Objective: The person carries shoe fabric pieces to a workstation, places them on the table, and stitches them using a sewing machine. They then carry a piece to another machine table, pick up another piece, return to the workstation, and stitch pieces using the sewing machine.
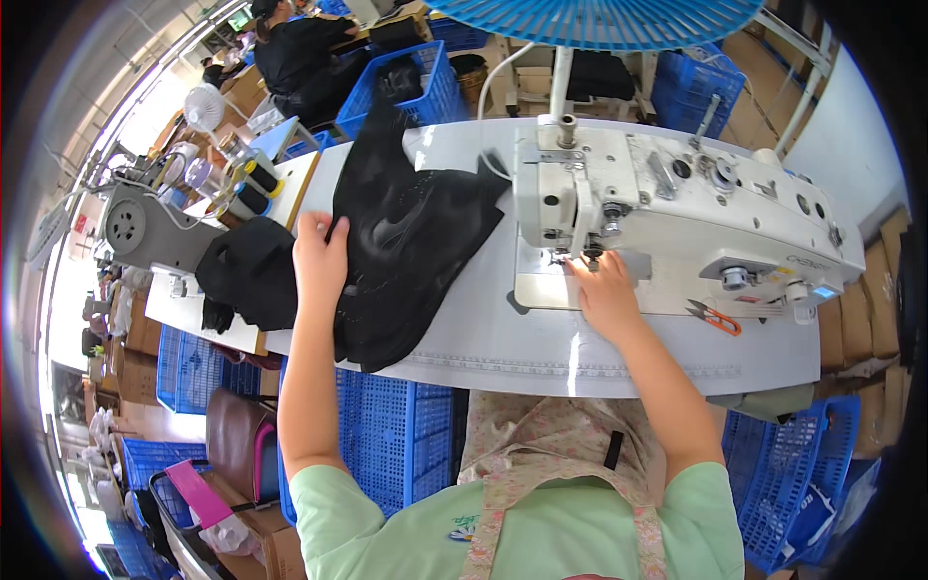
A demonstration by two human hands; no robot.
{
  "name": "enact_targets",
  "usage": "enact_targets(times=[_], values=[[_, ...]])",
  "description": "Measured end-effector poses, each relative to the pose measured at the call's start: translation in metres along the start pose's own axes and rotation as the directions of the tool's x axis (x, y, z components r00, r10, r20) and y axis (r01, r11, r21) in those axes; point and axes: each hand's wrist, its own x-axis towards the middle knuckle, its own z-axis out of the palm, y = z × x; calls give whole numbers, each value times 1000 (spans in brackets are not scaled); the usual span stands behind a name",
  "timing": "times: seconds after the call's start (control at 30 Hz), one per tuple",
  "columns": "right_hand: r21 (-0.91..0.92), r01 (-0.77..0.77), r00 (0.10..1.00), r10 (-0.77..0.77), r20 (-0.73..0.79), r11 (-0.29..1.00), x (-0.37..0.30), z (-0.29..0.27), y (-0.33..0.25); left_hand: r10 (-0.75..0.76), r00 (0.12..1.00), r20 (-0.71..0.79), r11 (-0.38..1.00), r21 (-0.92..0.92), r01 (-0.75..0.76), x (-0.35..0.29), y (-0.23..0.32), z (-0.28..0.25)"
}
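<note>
A large piece of black fabric (401, 227) spreads over the left half of the white sewing table, its upper parts blurred. My left hand (319, 253) is at the fabric's left edge, fingers curled and thumb against the cloth, seemingly pinching that edge. To the right stands a white industrial sewing machine (667, 193). My right hand (605, 292) reaches under its head, fingertips bent close together by the presser foot (561, 256); whatever they hold is too small to make out. Left of my left hand lies a bunched black fabric pile (253, 275).
Orange-handled thread snips (715, 317) lie right of my right hand. A ruler strip (580, 367) runs along the table's front edge. Thread spools (253, 188) and a grey machine (145, 227) stand left. Blue crates (382, 435) sit below; a blue fan (599, 19) hangs above. A person (300, 58) sits far left.
</note>
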Motion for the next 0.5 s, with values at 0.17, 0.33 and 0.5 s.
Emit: enact_targets(times=[0.17,0.33,0.5], values=[[-1,-7,999,7,-42,1000,0,6,8,-248,954,170,673,-678,296,19,27,122],[106,-132,990,135,-28,986,15,-2,8,-287,661,693,210,-628,750,-7,36,220],[53,-195,966,182,186,979,36,4,28,-166,672,721,279,-619,734,-20,37,247]])
